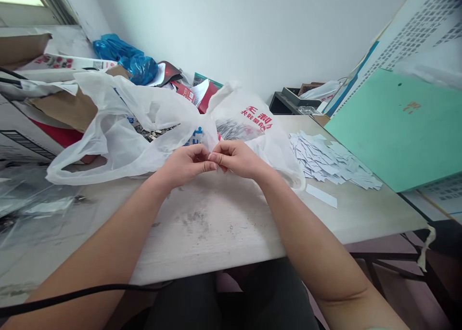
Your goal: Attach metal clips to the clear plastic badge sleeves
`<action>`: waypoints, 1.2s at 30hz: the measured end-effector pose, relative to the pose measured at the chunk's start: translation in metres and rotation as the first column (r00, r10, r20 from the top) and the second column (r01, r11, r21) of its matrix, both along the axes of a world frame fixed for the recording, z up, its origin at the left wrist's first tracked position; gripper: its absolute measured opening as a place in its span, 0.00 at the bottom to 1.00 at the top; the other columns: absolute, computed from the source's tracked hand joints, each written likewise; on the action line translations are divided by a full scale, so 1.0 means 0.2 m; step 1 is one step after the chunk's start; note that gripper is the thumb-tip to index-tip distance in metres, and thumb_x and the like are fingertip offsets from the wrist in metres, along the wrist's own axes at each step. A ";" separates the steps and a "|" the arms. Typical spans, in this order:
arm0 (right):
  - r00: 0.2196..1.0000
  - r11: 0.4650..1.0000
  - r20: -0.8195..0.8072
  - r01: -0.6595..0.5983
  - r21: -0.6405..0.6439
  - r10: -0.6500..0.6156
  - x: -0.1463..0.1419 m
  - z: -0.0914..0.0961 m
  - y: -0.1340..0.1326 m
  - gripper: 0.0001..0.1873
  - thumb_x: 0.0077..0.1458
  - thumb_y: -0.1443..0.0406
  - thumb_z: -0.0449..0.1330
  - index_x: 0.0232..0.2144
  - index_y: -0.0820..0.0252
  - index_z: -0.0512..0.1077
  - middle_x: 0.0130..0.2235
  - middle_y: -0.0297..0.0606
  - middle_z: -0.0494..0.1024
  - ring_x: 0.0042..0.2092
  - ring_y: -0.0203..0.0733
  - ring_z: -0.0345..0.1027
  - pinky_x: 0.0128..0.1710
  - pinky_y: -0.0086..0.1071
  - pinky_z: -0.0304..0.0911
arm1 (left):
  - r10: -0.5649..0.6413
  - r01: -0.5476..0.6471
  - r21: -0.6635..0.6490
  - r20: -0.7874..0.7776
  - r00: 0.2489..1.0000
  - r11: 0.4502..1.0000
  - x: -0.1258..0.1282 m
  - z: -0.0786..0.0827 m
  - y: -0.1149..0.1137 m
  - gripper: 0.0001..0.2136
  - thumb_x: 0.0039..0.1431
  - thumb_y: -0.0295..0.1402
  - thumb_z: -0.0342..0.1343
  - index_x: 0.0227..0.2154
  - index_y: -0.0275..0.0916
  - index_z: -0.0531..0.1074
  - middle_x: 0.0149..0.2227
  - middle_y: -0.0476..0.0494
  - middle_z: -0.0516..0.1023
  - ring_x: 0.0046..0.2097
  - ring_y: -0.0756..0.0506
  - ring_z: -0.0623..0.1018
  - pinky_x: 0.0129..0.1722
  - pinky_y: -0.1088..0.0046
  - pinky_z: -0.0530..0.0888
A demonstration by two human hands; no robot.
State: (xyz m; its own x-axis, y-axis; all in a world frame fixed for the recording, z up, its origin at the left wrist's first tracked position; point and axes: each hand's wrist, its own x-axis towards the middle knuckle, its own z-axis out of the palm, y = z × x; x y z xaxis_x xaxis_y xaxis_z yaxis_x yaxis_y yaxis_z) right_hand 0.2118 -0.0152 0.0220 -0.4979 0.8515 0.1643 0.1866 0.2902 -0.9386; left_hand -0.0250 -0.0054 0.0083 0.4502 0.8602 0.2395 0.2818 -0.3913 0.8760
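The left hand [187,164] and right hand [238,159] are curled closed, their fingertips pinched together; what they grip is hidden. Just behind them on the table [224,229] lies a white plastic bag [252,123] with red Chinese characters, too creased to read. To its right, a pile of white paper slips [328,161] lies beside a green board [393,127] bearing an unreadable red mark.

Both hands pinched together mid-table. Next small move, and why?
Probably hold the pinch with the left hand and reach the right hand to the single paper slip beside the pile. Both hands meet fingertip to fingertip on something too small to make out; that slip lies nearest.
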 end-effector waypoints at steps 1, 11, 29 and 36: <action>1.000 1.000 0.007 -0.018 -0.010 0.018 0.00 0.00 0.01 0.30 0.67 0.38 0.72 0.31 0.54 0.76 0.26 0.31 0.77 0.30 0.37 0.67 0.33 0.34 0.60 | 0.004 -0.003 0.017 -0.072 0.997 1.000 0.00 0.01 0.00 0.21 0.62 0.54 0.78 0.32 0.41 0.81 0.32 0.46 0.84 0.32 0.46 0.78 0.30 0.70 0.72; 0.996 0.993 -0.058 -0.070 -0.095 0.065 0.00 0.03 -0.02 0.33 0.68 0.34 0.69 0.34 0.56 0.76 0.28 0.34 0.81 0.27 0.34 0.64 0.29 0.31 0.60 | -0.134 0.145 -0.070 0.138 0.981 0.987 0.01 0.03 -0.01 0.26 0.65 0.63 0.74 0.31 0.42 0.84 0.35 0.39 0.88 0.41 0.39 0.86 0.47 0.59 0.84; 0.951 0.975 -0.236 0.169 -0.141 -0.199 -0.06 -0.05 0.04 0.30 0.58 0.37 0.79 0.38 0.57 0.83 0.34 0.38 0.86 0.28 0.36 0.73 0.24 0.30 0.69 | 0.280 -0.308 0.021 0.355 0.892 0.951 0.08 -0.06 -0.01 0.26 0.60 0.58 0.79 0.48 0.41 0.92 0.49 0.36 0.93 0.51 0.35 0.90 0.58 0.54 0.86; 0.934 0.964 -0.326 0.064 -0.257 -0.149 -0.07 -0.05 0.02 0.39 0.48 0.31 0.81 0.38 0.57 0.83 0.36 0.40 0.87 0.30 0.38 0.76 0.28 0.32 0.73 | 0.348 -0.312 0.500 0.022 0.937 0.808 0.05 -0.08 -0.01 0.15 0.78 0.41 0.60 0.52 0.46 0.92 0.52 0.41 0.93 0.52 0.38 0.90 0.56 0.62 0.84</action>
State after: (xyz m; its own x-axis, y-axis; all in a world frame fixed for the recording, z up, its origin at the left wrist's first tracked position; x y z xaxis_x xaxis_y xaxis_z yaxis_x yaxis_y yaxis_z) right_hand 0.1986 -0.0105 0.0125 -0.3522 0.9313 0.0932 -0.1383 0.0467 -0.9893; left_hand -0.0154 -0.0073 -0.0077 0.1909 0.7377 0.6476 0.5233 -0.6346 0.5687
